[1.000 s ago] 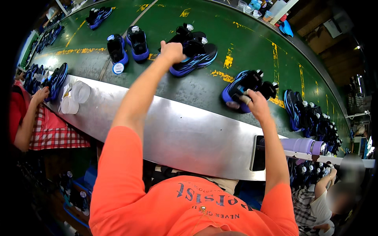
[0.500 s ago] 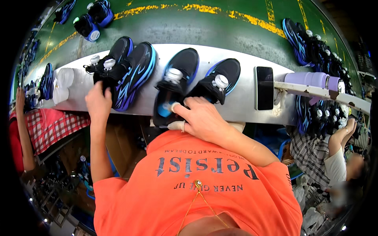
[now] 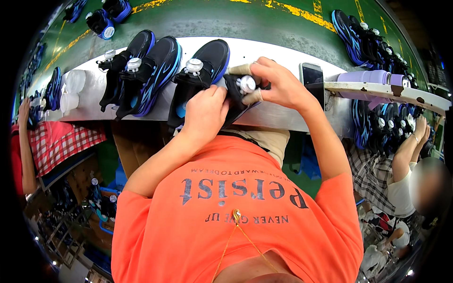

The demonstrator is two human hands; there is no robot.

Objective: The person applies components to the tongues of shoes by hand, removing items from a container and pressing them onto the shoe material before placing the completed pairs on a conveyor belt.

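A: Quick pass, near to far. Your orange shirt [image 3: 245, 221] fills the bottom, both forearms rising from it toward the metal ledge [image 3: 283, 115].

B: Left hand first?

A: Your left hand [image 3: 206, 111] is knuckles up, wrist bent, fingers curled down and clamped on the near edge of the black shoe [image 3: 240, 96] you're working on. That shoe sits tilted against the ledge edge, right in front of your chest, between both hands.

B: And the right?

A: Your right hand [image 3: 278, 85] comes in from the right, elbow out, arched over the shoe top. Thumb and fingers pinch together around the white round dial [image 3: 247, 84] on the shoe's front. Fingertips look taped. So both hands closed on the same shoe.

B: What's beside it?

A: Just left, touching your left hand's side, another black and blue shoe [image 3: 200, 78] lies on the ledge, toe pointing away, own white dial up. Further left a pair of shoes [image 3: 139, 70], side by side. A dark phone [image 3: 312, 78] lies flat on the ledge just right of your right hand.

B: Farther out?

A: Green conveyor belt [image 3: 236, 21] beyond the ledge, more shoes on it far left and far right. A lilac bottle [image 3: 370, 76] lies right of the phone. Other workers' arms at both picture edges, well apart from yours.
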